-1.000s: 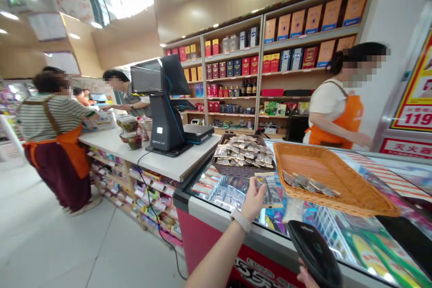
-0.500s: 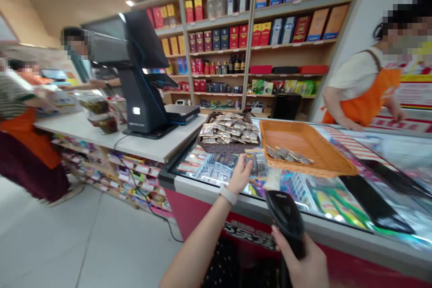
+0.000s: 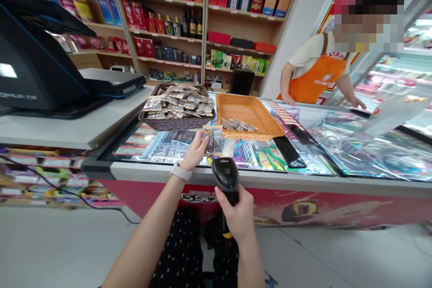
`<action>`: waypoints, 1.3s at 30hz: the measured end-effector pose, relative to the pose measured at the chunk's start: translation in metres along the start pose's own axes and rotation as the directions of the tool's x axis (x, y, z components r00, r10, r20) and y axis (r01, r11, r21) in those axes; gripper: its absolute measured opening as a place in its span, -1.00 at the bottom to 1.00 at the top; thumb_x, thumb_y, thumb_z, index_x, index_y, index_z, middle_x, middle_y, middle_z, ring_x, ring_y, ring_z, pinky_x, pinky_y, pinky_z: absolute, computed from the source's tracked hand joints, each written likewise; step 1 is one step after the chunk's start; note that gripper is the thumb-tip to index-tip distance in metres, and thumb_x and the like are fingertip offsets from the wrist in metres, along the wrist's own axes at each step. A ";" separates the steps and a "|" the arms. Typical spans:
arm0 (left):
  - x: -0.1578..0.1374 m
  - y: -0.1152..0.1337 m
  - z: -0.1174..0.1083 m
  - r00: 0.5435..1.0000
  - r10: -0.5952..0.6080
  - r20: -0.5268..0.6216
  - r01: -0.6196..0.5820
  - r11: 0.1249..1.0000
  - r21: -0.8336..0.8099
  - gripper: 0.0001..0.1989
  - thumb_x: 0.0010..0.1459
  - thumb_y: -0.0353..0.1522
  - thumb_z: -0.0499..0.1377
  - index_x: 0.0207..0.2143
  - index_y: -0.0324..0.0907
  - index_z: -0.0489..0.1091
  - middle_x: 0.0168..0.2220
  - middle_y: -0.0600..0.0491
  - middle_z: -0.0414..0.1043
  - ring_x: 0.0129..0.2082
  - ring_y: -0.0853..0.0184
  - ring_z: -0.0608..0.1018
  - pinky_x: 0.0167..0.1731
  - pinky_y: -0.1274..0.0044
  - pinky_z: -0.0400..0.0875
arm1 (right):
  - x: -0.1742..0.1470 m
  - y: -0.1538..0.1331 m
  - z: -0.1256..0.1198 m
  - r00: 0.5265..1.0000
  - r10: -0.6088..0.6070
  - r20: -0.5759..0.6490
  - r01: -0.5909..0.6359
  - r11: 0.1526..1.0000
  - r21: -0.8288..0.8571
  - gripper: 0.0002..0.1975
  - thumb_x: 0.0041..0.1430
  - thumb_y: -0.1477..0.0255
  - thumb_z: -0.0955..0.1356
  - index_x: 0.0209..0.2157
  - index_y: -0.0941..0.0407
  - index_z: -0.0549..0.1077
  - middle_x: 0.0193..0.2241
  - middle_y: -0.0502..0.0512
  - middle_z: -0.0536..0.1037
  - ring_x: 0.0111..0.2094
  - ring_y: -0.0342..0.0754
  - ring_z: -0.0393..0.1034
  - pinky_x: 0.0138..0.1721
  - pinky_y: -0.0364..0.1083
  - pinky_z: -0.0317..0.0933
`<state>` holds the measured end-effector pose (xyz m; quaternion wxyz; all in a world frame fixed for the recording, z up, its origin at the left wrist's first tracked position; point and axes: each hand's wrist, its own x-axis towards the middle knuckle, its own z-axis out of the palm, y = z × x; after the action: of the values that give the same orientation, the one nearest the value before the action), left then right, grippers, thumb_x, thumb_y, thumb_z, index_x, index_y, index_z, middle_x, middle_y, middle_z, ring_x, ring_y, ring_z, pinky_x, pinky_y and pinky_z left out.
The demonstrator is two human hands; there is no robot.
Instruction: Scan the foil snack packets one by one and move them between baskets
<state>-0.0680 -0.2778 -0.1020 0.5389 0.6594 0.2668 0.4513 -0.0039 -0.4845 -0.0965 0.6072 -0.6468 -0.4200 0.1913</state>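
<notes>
My left hand (image 3: 194, 152), with a white watch on its wrist, is closed at the left edge of a small clear packet (image 3: 215, 140) with dark contents, at the freezer's glass top. My right hand (image 3: 240, 216) is wrapped round the handle of a black barcode scanner (image 3: 225, 174), whose head points forward toward the packet. Just right of the packet is a small whitish bag (image 3: 228, 147). Behind my left hand stands a dark woven basket (image 3: 178, 123) heaped with similar packets. The orange wicker tray (image 3: 266, 119) beside it has several packets at its near left corner.
A chest freezer (image 3: 297, 191) with a sliding glass top stretches across in front of me. A black handle panel (image 3: 289, 152) lies on its glass. At left, a counter (image 3: 67, 128) carries a weighing machine (image 3: 111, 82). Across the freezer stands a person in an orange apron (image 3: 312, 80).
My view has swung right and down, so the baskets and both hands appear farther left. The scanner now sits closer to the packet's line. My left hand stays at the packet.
</notes>
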 end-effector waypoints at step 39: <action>0.136 0.037 0.121 0.992 -0.128 0.010 0.113 0.906 0.409 -0.87 0.07 -0.36 0.27 -0.33 -0.23 0.55 -0.41 -0.06 0.54 -0.30 0.17 0.59 -0.21 0.45 0.41 | 0.005 0.057 -0.031 0.982 0.100 -0.160 -0.072 0.983 0.170 -0.51 0.07 0.02 0.45 -0.36 0.22 0.68 -0.62 0.09 0.57 -0.53 0.06 0.48 -0.49 -0.13 0.34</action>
<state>0.0950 -0.2313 -0.0267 0.4214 0.7475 0.3851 0.3395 0.0404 -0.4951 -0.1437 0.6826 -0.6262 -0.3217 0.1959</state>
